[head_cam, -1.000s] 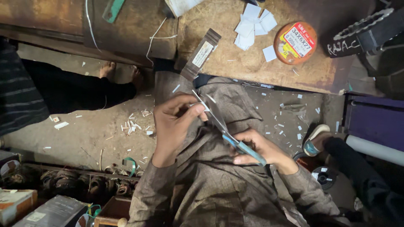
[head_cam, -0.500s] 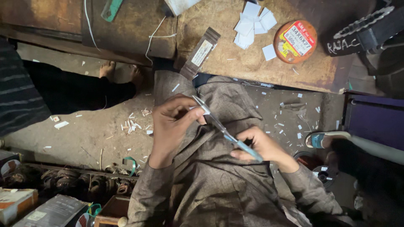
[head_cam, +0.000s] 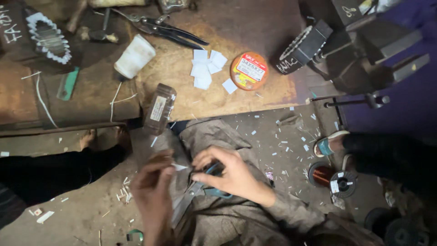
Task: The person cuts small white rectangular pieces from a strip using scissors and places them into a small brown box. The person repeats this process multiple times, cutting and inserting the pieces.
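Observation:
My left hand point(head_cam: 152, 191) pinches a small white paper piece point(head_cam: 180, 167) over my lap. Close beside it, my right hand point(head_cam: 227, 173) grips blue-handled scissors point(head_cam: 200, 189), whose blades point down and left beneath the paper. Both hands hover above my grey-brown trouser cloth point(head_cam: 214, 136). On the wooden bench point(head_cam: 255, 27) ahead lies a heap of cut white paper squares point(head_cam: 205, 68) next to a round orange tin point(head_cam: 249, 71).
Black pliers point(head_cam: 168, 29), a white cup point(head_cam: 134, 57), a small clear box point(head_cam: 159, 109) and toothed metal stator cores point(head_cam: 48, 38) sit on the bench. Copper wire spools point(head_cam: 334, 177) and paper scraps litter the floor. Another person's sandalled foot point(head_cam: 330, 145) is at right, a bare foot point(head_cam: 88, 139) at left.
The camera view has swung up and closer, showing more of the bench. My hands have drawn together; the scissors now sit under the right palm instead of stretched between the hands.

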### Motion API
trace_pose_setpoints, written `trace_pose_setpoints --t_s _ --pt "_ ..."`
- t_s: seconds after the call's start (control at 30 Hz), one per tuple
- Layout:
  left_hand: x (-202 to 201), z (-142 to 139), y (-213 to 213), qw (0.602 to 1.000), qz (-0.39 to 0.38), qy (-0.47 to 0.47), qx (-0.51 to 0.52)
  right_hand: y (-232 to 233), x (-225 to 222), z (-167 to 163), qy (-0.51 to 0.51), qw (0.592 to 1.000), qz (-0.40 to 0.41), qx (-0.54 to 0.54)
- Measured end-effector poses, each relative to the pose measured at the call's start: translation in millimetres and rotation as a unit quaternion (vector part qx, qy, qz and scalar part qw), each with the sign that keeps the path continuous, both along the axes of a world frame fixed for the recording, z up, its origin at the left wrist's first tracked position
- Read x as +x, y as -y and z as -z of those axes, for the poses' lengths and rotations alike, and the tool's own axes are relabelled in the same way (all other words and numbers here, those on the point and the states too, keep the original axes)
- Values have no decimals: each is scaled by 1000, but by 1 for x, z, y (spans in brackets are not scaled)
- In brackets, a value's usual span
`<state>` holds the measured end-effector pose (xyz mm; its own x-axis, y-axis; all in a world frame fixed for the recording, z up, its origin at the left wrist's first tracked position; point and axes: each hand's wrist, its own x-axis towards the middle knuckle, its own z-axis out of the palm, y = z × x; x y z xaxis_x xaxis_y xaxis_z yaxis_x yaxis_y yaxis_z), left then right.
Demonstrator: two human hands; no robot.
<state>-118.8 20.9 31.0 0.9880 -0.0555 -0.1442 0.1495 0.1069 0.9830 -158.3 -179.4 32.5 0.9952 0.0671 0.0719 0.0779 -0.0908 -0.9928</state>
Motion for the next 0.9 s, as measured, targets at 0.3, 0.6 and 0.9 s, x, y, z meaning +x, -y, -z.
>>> trace_pose_setpoints --t_s 0.3,0.6,0.9 --pt "1 -9 38 969 3 146 197 2 8 1 34 985 165 -31" --pt "2 -14 56 970 7 139 201 -4 10 -1 120 974 165 -103" --pt "0 -5 57 986 -2 78 149 -3 12 6 157 961 193 -119"
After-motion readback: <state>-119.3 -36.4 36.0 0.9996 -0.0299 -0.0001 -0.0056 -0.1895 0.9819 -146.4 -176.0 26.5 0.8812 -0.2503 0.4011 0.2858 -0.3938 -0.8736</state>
